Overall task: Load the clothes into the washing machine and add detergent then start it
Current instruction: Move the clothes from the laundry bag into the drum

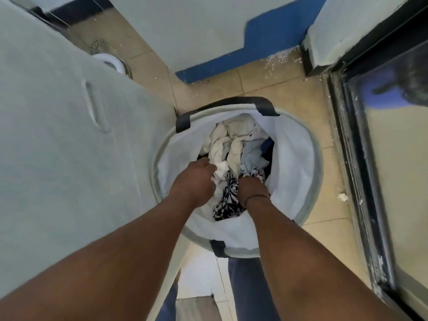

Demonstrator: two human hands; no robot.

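Note:
A round white laundry basket [294, 163] with dark handles stands on the tiled floor in front of me. Inside lies a heap of clothes [234, 137]: cream and white pieces, a light blue garment and a black-and-white patterned one. Both my hands reach down into the basket. My left hand [193, 179] grips the white cloth at the left of the heap. My right hand [251, 185], a dark band on its wrist, is curled into the light blue and patterned clothes, with its fingers buried in the fabric.
A large pale appliance top [58, 126] with a recessed handle fills the left side. A dark-framed glass door [379, 140] runs along the right. White walls with a blue skirting [231, 59] stand behind. A floor drain [99, 45] and white crumbs lie on the tan tiles.

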